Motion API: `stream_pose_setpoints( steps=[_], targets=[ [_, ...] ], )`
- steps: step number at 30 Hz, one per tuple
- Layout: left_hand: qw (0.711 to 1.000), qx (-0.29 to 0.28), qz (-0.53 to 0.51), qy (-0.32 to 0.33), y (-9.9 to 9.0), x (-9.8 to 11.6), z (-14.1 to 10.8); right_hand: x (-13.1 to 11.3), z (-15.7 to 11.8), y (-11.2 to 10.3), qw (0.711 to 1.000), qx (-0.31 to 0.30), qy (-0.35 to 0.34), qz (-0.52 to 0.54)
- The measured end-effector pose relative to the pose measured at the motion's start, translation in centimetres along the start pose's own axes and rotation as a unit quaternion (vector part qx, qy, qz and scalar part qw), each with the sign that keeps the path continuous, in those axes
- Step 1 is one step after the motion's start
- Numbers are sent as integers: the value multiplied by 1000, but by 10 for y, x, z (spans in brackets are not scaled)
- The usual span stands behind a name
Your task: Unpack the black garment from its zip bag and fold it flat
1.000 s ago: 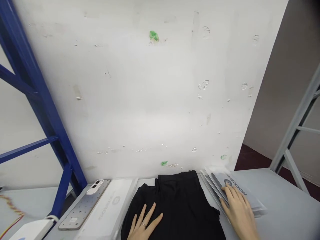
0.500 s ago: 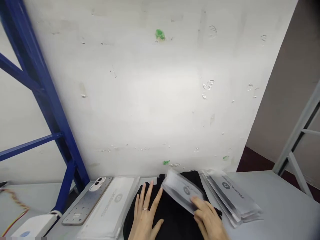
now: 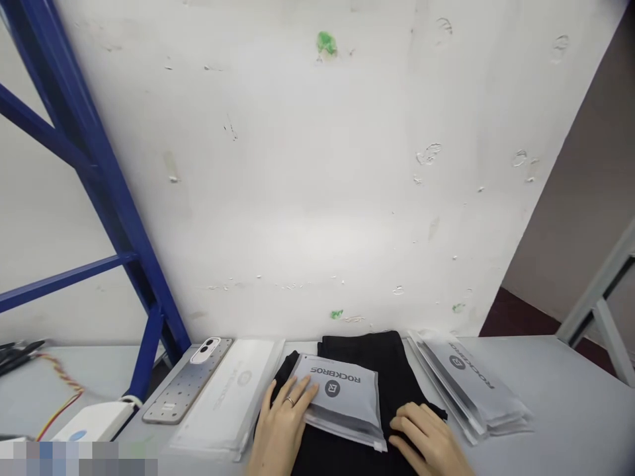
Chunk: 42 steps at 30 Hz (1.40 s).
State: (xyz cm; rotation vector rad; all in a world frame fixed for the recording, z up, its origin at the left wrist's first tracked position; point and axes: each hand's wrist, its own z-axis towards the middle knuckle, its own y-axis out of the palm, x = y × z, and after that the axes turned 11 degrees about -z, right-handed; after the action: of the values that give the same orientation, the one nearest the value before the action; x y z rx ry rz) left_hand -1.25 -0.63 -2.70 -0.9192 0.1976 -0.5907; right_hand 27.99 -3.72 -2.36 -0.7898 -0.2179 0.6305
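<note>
A frosted zip bag (image 3: 342, 400) with a dark logo and the lettering ROCKBROS upside down lies flat on folded black fabric (image 3: 367, 347). Something grey shows through the bag, and its zip edge faces me. On the bag's left part rest the spread fingers of my left hand (image 3: 282, 423), which wears a ring. My right hand (image 3: 429, 436) is on the fabric's right side, just right of the bag and apart from it. Its fingers are bent, with a gap to the thumb, and nothing shows between them.
Right of the fabric lies a stack of similar bags (image 3: 476, 383). On the left are pale frosted bags (image 3: 225, 403), a phone in a spotted case (image 3: 191, 380), a white device (image 3: 94, 420) and twisted wires (image 3: 64, 377). A blue metal frame (image 3: 124, 218) and a white wall (image 3: 307, 165) border the table.
The bag, tilted in my right hand before, now lies flat and further left on the fabric. My right hand has let go of it; my left hand has come onto it.
</note>
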Motion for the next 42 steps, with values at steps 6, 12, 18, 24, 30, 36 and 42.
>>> stream_pose_setpoints(
  steps=[6,12,18,24,30,36,42],
  targets=[
    [1000,-4,-3,-15,-5,2,-2,-13,0,9,999,43,-25,7],
    [995,2,-55,83,-13,45,9,-21,-1,6,999,2,-42,-14],
    [970,99,-181,133,1,92,11,-38,-3,12,996,12,-87,-17],
    [979,92,-133,125,-12,74,18,-29,3,2,995,21,-83,-45],
    [994,36,-77,72,-45,37,30,-4,4,-15,995,40,9,-93],
    [994,-3,-85,61,-54,30,31,6,-3,-15,995,19,31,-96],
    [993,-46,-95,43,-55,27,29,9,-4,-19,994,-22,44,-94]
  ],
)
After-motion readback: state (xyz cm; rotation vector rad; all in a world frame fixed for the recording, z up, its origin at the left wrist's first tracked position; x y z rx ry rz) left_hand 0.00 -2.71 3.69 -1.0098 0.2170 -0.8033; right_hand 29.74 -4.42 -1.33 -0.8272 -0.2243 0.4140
